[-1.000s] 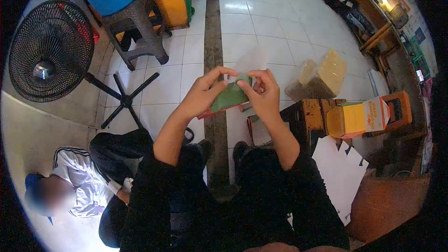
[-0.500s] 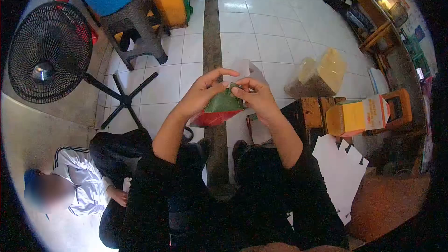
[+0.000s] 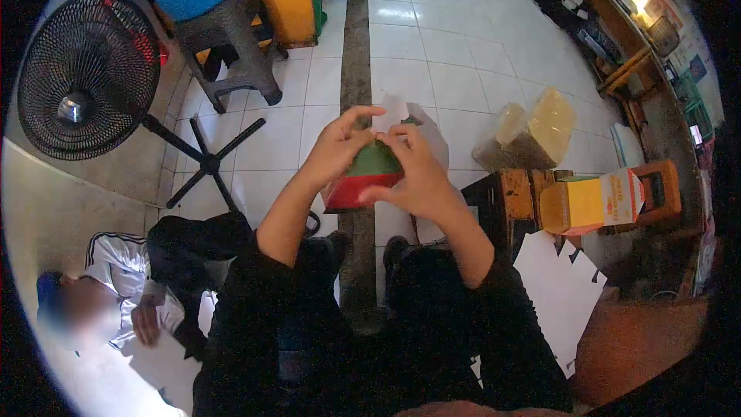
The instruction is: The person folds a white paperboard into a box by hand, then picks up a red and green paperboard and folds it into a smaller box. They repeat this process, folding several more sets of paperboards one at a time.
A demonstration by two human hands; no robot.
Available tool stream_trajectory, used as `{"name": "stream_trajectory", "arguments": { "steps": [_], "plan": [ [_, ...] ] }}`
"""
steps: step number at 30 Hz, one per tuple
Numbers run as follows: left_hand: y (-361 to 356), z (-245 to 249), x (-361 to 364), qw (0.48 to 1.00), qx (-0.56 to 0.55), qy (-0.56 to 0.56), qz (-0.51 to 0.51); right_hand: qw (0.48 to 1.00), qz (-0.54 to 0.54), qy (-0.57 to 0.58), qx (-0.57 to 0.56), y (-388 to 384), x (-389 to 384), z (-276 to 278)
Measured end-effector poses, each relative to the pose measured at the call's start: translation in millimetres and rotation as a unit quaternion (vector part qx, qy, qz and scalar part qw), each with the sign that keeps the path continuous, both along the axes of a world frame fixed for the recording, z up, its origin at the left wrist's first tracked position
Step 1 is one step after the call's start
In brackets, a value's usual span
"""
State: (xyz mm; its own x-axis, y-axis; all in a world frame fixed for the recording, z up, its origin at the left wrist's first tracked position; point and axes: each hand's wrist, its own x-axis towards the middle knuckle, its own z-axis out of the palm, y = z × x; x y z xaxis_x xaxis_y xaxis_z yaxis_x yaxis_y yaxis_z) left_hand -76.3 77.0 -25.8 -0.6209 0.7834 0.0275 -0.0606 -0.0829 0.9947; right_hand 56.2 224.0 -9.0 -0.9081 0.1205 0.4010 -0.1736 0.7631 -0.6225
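Between my two hands is a green and red folding cardboard box (image 3: 356, 192), held over the floor in front of my knees. Its pale flap (image 3: 428, 130) sticks out at the far side. My left hand (image 3: 336, 147) grips the box from the left, thumb at its upper green part and index finger raised above. My right hand (image 3: 417, 172) is on the right side, its fingertips bent at the top edge beside my left thumb. My right thumb points left across the red side. The fingers partly cover the box's top, so its closure is hard to make out.
Flat white die-cut card sheets (image 3: 557, 293) lie at my right. A yellow carton (image 3: 583, 205) sits near a wooden stool (image 3: 660, 193), with wrapped yellowish bundles (image 3: 532, 135) beyond. A black fan (image 3: 89, 77) stands left; below it, a seated person (image 3: 127, 262) handles a white sheet.
My right hand has turned, its thumb dropping from the top edge to the red side. The box's red side faces me more. The person at left now has a white sheet in hand.
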Motion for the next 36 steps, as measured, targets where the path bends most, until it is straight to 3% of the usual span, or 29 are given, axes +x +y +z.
{"name": "stream_trajectory", "arguments": {
  "steps": [2,4,5,7,10,11,13,14,15,16,18,20,22,25,27,28,31,34,36],
  "plan": [
    [4,-4,-1,0.998,-0.018,0.013,0.052,0.998,0.009,0.026,0.053,5,4,-3],
    [0,-12,-7,0.991,-0.054,0.032,0.121,0.999,0.030,0.018,-0.014,33,-3,-30],
    [-2,-20,-14,0.964,-0.113,0.125,0.204,0.995,-0.009,-0.014,-0.101,49,-7,-43],
    [-8,-30,-27,0.856,-0.222,0.301,0.356,0.955,-0.090,-0.079,-0.271,71,-15,-56],
    [-30,-7,-27,0.917,-0.291,0.121,0.243,0.871,-0.104,-0.102,-0.469,72,-12,-41],
    [-34,3,-24,0.965,-0.216,-0.007,0.150,0.870,-0.147,-0.135,-0.451,73,-15,-43],
    [-37,9,-19,0.990,-0.131,-0.031,0.030,0.857,-0.232,-0.204,-0.413,77,-21,-60],
    [-37,12,-17,0.995,-0.088,-0.043,-0.030,0.929,-0.232,-0.128,-0.260,77,-21,-71],
    [-34,15,-17,0.992,-0.088,-0.085,-0.034,0.968,-0.224,-0.048,-0.098,73,-20,-77],
    [-32,18,-14,0.994,-0.078,-0.050,-0.053,0.975,-0.209,0.035,0.067,72,-20,-81],
    [-28,21,-7,0.994,-0.056,0.019,-0.089,0.986,-0.124,0.092,0.059,63,-28,-75],
    [-23,19,-3,0.990,-0.066,0.025,-0.121,0.996,-0.034,0.024,-0.079,43,-28,-52],
    [-19,21,2,0.988,-0.075,0.022,-0.135,0.925,0.059,-0.164,-0.339,24,-18,-32],
    [-18,26,6,0.988,-0.105,0.000,-0.111,0.877,-0.015,-0.249,-0.411,45,-17,-31],
    [-18,20,5,0.987,-0.145,-0.022,-0.063,0.814,-0.025,-0.138,-0.564,52,-15,-35],
    [-19,4,-5,0.984,-0.155,0.003,-0.086,0.770,-0.030,-0.080,-0.632,55,-14,-35],
    [-20,-10,-22,0.973,-0.188,0.037,-0.127,0.739,0.041,-0.006,-0.672,63,-12,-27],
    [-20,-7,-21,0.971,-0.206,0.004,-0.120,0.786,0.040,0.019,-0.616,63,-14,-35],
    [-18,-11,-16,0.974,-0.183,-0.008,-0.130,0.914,0.072,0.040,-0.398,60,-15,-36]
  ]
}}
